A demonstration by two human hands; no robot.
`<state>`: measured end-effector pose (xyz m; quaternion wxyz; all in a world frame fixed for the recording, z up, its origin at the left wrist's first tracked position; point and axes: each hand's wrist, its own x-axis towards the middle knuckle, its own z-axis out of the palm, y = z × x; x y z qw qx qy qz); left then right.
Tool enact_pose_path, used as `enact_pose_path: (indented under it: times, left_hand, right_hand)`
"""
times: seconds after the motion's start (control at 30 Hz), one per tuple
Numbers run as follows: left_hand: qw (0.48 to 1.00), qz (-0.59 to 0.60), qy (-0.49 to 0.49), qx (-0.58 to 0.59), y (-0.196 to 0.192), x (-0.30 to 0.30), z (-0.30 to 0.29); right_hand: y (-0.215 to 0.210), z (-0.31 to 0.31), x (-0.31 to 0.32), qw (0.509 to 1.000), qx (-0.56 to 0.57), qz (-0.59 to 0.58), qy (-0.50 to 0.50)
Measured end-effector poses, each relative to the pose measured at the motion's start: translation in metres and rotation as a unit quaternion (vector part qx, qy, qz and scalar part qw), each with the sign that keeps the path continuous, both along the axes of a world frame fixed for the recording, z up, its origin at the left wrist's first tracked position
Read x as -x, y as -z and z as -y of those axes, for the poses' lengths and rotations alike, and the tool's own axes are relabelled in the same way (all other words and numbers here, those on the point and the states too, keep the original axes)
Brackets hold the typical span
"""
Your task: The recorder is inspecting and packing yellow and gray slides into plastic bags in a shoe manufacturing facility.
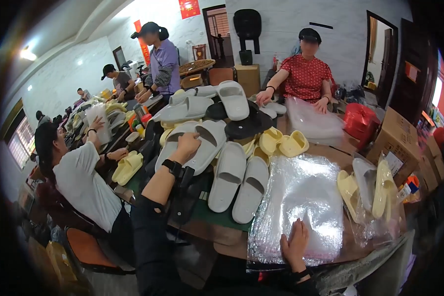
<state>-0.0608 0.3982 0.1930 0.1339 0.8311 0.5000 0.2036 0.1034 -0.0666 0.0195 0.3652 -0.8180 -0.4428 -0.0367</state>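
With the left grip (pixel 187 146) curled onto wide grey foam slippers (pixel 209 147), the flat, empty right grip (pixel 296 245) should gently steady the clear rectangular plastic bags (pixel 302 192) beneath it.

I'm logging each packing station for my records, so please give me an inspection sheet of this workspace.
Surface: brown table, with a green covering partly under the slippers.
Job's things: grey slippers in a pile; clear plastic bags stacked beside them.
Clutter: red plastic bundle and cardboard box toward the right.
Hands: left hand touches the grey slippers; right hand lies flat on the bags.
Cables: nothing seen.
Surroundings: co-worker in red across the table, others leftward; orange-brown chair at lower left.
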Motion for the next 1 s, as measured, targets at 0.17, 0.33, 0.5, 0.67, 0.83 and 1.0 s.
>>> enact_pose_path:
  times: [0.17,0.33,0.5,0.67,0.83,1.0]
  left_hand:
    - [0.996,0.085,-0.014,-0.035,-0.009,0.018,0.011]
    - [0.983,0.153,0.028,-0.094,0.016,0.003,-0.005]
    - [0.991,0.102,0.057,-0.070,0.040,-0.040,-0.009]
    - [0.994,0.051,0.094,0.014,0.027,-0.024,0.004]
    - [0.994,0.086,-0.021,0.059,0.012,-0.003,0.064]
    - [0.984,0.161,0.061,-0.054,0.022,0.057,0.120]
  right_hand:
    - [0.003,0.003,-0.002,1.000,-0.014,0.003,0.004]
    - [0.001,-0.002,0.001,1.000,-0.015,0.012,0.005]
    - [0.001,-0.001,0.002,1.000,-0.005,0.014,0.003]
    - [0.015,-0.003,0.002,0.999,-0.008,0.044,-0.007]
    - [0.012,0.001,-0.001,1.000,-0.006,0.028,-0.012]
    - [0.002,0.002,-0.011,0.999,0.028,0.001,-0.046]
